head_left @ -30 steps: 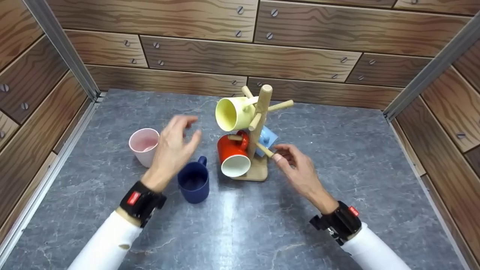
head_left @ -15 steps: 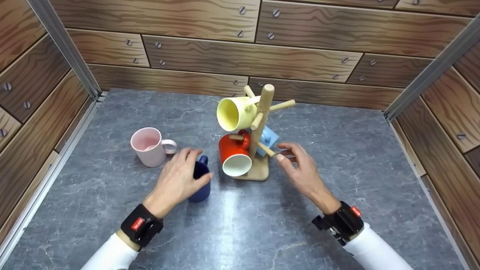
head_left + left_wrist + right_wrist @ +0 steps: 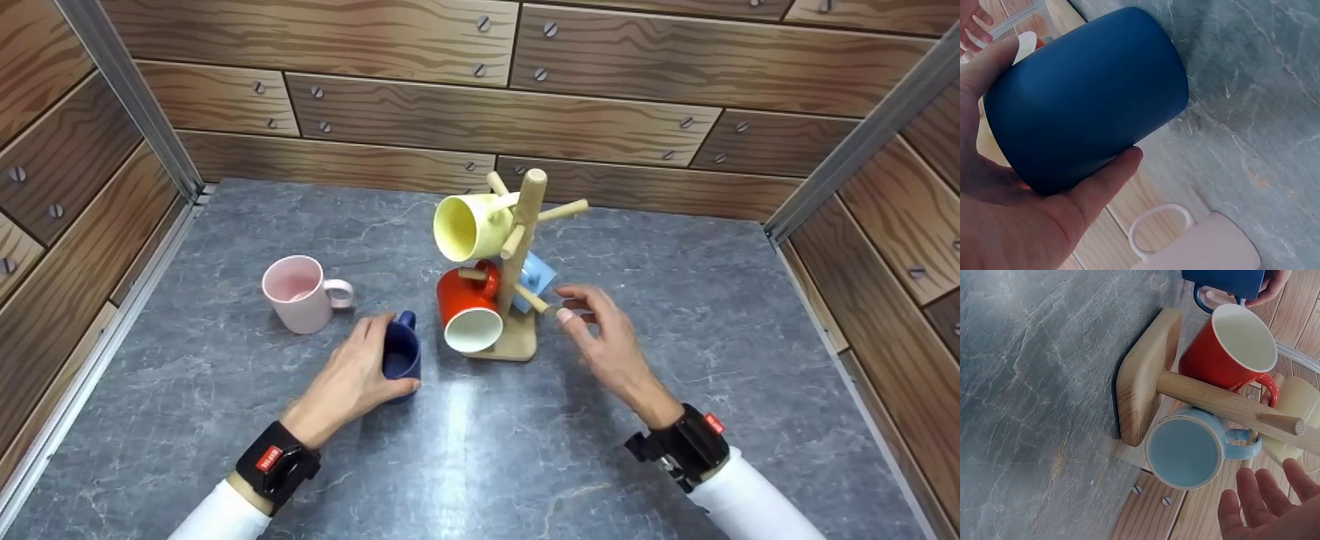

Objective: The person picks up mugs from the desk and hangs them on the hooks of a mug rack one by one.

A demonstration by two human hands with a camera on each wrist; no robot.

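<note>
My left hand [image 3: 349,382] grips a dark blue mug [image 3: 403,351] from its left side, thumb at the near side and fingers at the far side. The left wrist view shows the thumb and fingers on opposite sides of its wall. To the right, a wooden mug tree [image 3: 529,199] carries a yellow mug [image 3: 487,229] high up, a red mug [image 3: 454,300] low down and a light blue mug [image 3: 1182,453] behind. My right hand [image 3: 611,345] hovers by the tip of a low bare peg [image 3: 531,298]. In the right wrist view its fingers are relaxed and hold nothing.
A pink mug [image 3: 304,309] stands upright at the left, handle toward the right. Grey marbled tabletop [image 3: 705,315] lies under everything. Wood-patterned walls [image 3: 405,105] enclose the back and both sides.
My left hand has come from beside the pink mug, toward me and right, and now grips the dark blue mug. The pink mug's handle is uncovered. My right hand has barely moved.
</note>
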